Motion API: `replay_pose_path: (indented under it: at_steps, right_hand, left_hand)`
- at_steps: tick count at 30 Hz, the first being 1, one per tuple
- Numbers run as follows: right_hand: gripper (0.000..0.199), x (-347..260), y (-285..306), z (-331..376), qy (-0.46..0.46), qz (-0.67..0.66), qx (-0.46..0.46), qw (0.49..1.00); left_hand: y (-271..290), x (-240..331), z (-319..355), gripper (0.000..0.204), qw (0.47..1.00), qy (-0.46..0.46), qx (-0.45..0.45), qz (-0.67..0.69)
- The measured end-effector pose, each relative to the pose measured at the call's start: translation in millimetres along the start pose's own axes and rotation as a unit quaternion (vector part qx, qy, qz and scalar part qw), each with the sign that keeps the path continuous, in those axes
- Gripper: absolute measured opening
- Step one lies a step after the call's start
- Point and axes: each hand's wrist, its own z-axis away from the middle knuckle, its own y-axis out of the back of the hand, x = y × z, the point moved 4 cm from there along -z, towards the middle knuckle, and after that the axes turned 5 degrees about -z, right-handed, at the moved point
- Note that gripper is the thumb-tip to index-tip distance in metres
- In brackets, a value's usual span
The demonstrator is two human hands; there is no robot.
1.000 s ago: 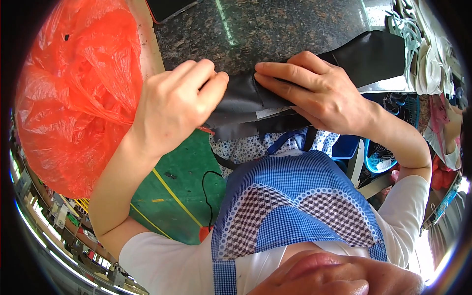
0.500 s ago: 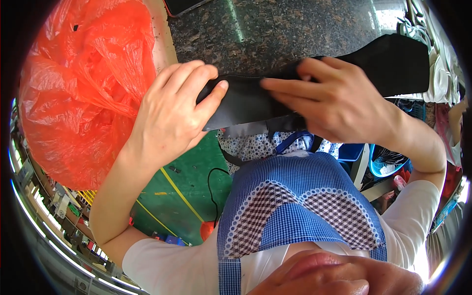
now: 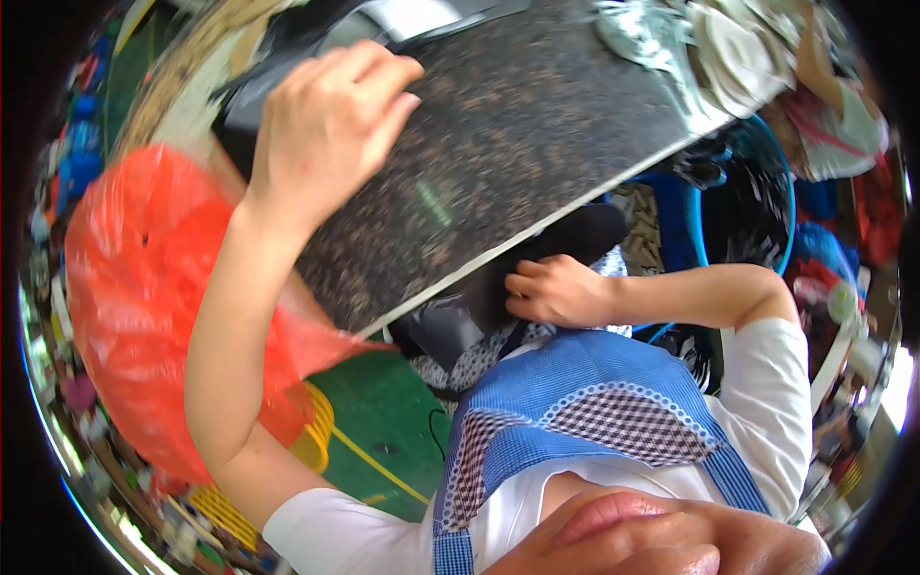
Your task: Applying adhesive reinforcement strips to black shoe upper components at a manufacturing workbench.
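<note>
My left hand (image 3: 331, 120) is raised over the far left of the speckled stone tabletop (image 3: 498, 105). Its fingers are bent, a gap shows between thumb and forefinger, and nothing is seen in it. Close by it, partly behind it, lie dark flat sheets (image 3: 247, 110). My right hand (image 3: 561, 292) is closed on a black flexible sheet piece (image 3: 484, 292), down in my lap below the table's near edge. A shinier dark part (image 3: 443, 331) shows at the left of that piece; the fingertips are partly hidden.
A red plastic bag (image 3: 144, 287) bulges at the table's left, above a yellow basket (image 3: 321, 426). White pieces (image 3: 733, 62) are heaped at the back right. A blue-rimmed bin (image 3: 791, 206) with black material stands right. Another person (image 3: 834, 115) is beyond it.
Both hands were on the black sheet piece at the table edge. My left hand has let go and moved up and away; my right has lowered the piece into my lap. The view has turned.
</note>
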Motion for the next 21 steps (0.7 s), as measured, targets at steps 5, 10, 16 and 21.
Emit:
replay_pose_path:
  at_steps: [5, 10, 16, 21]
  right_hand:
    - [0.030, 10, 59, 6, -0.003, -0.258, 0.048, 0.965]
    - [0.022, 103, 179, 53, -0.175, -0.215, 0.272, 0.922]
    - [0.027, 265, 236, 88, -0.272, 0.238, 0.383, 0.850]
    - [0.026, 258, 285, 67, -0.266, -0.192, 0.583, 0.743]
  left_hand:
    - [-29, -64, -33, 0.049, 0.998, 0.051, -0.037, -0.022]
    - [-6, -86, -34, 0.026, 0.993, 0.106, 0.009, 0.048]
    - [55, -36, -32, 0.032, 0.943, 0.052, 0.250, -0.215]
    - [4, 92, 31, 0.014, 0.996, -0.019, 0.047, -0.068]
